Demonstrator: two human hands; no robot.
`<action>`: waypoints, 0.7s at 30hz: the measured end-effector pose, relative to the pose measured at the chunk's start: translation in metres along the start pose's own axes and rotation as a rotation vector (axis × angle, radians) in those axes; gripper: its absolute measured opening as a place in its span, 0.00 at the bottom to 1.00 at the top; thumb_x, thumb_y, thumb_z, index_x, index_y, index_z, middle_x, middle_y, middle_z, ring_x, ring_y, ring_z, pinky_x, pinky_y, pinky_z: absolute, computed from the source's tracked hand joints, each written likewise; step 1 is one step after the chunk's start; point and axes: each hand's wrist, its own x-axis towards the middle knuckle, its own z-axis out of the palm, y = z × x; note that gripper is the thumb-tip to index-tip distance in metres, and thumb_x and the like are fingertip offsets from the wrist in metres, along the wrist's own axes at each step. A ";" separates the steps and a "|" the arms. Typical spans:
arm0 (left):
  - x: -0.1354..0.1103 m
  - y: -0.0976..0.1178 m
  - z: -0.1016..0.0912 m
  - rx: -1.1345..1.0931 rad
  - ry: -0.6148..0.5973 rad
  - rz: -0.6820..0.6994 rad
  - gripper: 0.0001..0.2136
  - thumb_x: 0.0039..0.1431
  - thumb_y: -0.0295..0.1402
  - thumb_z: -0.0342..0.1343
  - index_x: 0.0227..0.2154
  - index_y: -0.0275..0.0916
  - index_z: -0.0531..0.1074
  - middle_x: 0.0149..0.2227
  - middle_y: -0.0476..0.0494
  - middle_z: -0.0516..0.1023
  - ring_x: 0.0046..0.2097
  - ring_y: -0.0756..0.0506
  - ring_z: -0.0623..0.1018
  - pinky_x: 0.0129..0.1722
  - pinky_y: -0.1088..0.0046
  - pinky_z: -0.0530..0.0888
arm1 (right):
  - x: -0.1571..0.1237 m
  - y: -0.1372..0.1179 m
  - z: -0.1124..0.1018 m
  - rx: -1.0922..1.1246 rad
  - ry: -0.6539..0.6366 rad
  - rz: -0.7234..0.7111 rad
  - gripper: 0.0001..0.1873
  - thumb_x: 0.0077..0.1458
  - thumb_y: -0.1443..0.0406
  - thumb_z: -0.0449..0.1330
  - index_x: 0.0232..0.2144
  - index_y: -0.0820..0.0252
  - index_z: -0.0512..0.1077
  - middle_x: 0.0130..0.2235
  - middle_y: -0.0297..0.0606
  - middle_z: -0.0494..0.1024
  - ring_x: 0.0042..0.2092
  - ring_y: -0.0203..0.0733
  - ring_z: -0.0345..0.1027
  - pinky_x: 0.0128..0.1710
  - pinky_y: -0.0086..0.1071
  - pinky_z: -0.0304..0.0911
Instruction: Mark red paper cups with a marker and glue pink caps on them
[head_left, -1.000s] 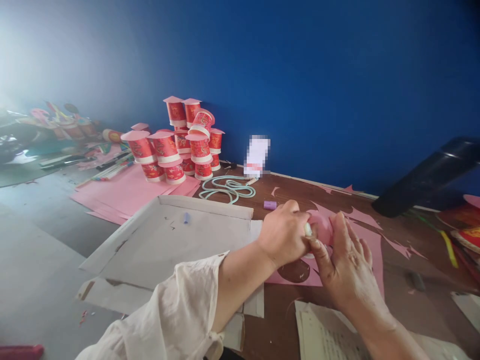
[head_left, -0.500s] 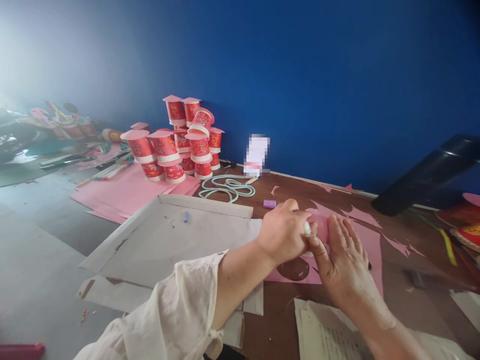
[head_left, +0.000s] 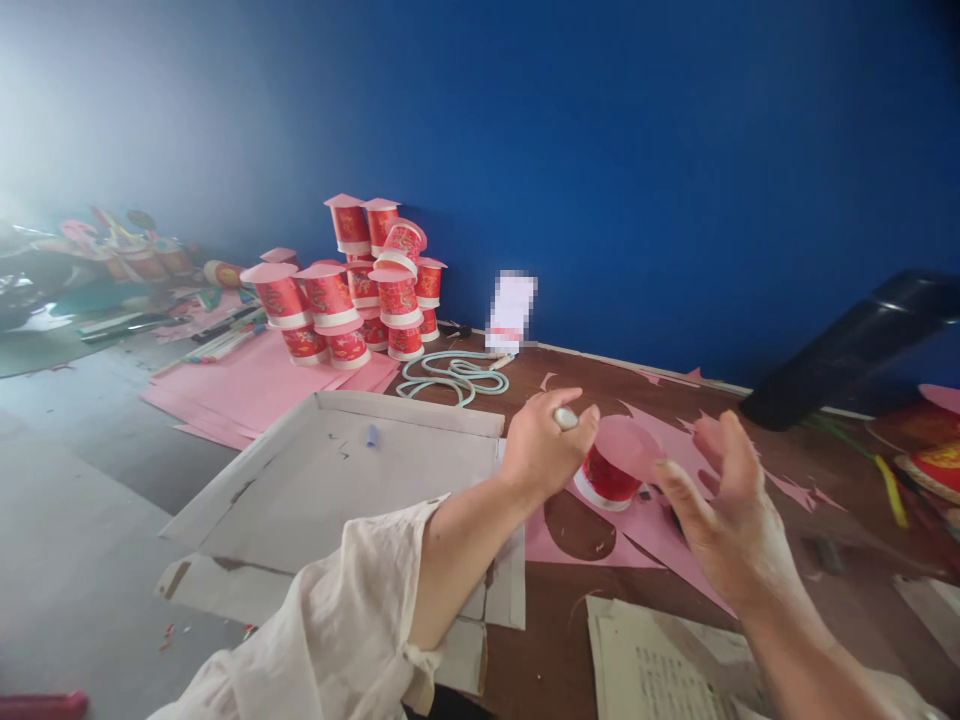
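My left hand (head_left: 541,444) is closed round a red paper cup (head_left: 611,475) that has a pink paper disc (head_left: 628,447) stuck on its top. The cup is tilted and lifted just above a pink paper sheet (head_left: 660,525) with round holes cut in it. A pale ring shows on one finger of that hand. To the right of the cup, my right hand (head_left: 720,510) is open, fingers spread, and touches nothing.
A stack of red cups with pink tops (head_left: 352,285) stands by the blue wall on pink sheets (head_left: 247,385). A flattened cardboard box (head_left: 330,480) lies at left, a pale green cord (head_left: 454,375) behind it, a printed paper (head_left: 660,670) near me, a black tube (head_left: 855,345) at right.
My right hand has let go of the cup top and drawn back to the right, fingers opening. My left hand has lifted and tilted the cup, so its red side now shows.
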 end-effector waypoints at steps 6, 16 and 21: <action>0.010 -0.014 0.002 -0.123 -0.072 -0.288 0.15 0.54 0.37 0.60 0.45 0.41 0.74 0.33 0.47 0.82 0.32 0.47 0.78 0.37 0.69 0.75 | 0.003 0.009 0.014 -0.056 -0.171 0.038 0.66 0.39 0.39 0.67 0.70 0.63 0.45 0.59 0.60 0.71 0.53 0.64 0.72 0.44 0.51 0.70; 0.010 -0.029 0.010 0.040 -0.023 -0.013 0.18 0.47 0.20 0.56 0.43 0.41 0.70 0.47 0.42 0.75 0.50 0.43 0.75 0.52 0.64 0.71 | 0.005 0.004 0.021 -0.033 -0.236 -0.038 0.30 0.44 0.43 0.65 0.40 0.59 0.76 0.40 0.46 0.81 0.41 0.55 0.75 0.41 0.45 0.66; 0.017 -0.041 0.016 0.030 -0.075 0.161 0.16 0.49 0.17 0.54 0.39 0.40 0.71 0.44 0.44 0.74 0.50 0.44 0.73 0.55 0.63 0.69 | 0.006 0.000 0.022 -0.001 -0.215 -0.037 0.27 0.45 0.45 0.65 0.39 0.58 0.76 0.39 0.44 0.82 0.41 0.53 0.75 0.41 0.43 0.66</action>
